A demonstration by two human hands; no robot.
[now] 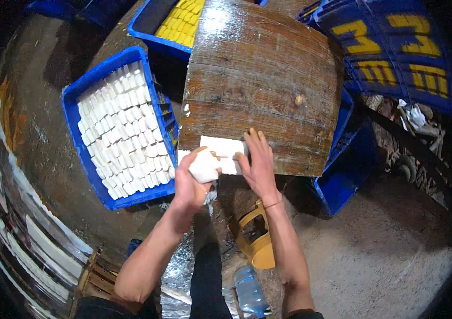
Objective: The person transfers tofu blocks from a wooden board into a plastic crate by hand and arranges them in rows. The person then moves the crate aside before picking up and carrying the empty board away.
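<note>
My left hand (187, 183) is closed around a white block (204, 166) at the near left edge of the wooden table (263, 80). Under and just beyond it, a flat white strip (222, 144) lies on the wood, with a second white strip (230, 167) nearer the edge. My right hand (260, 167) rests at the right ends of these strips, fingers stretched forward and thumb apart, touching them. What the white material is cannot be made out. Part of the nearer strip is hidden behind the left hand and its block.
Left of the table stands a blue crate (106, 204) filled with rows of white pieces. Behind it is a blue crate of yellow pieces (181, 24). More blue crates (337, 186) stand at right. A yellow stool (263, 250) and a water bottle (250, 290) are below.
</note>
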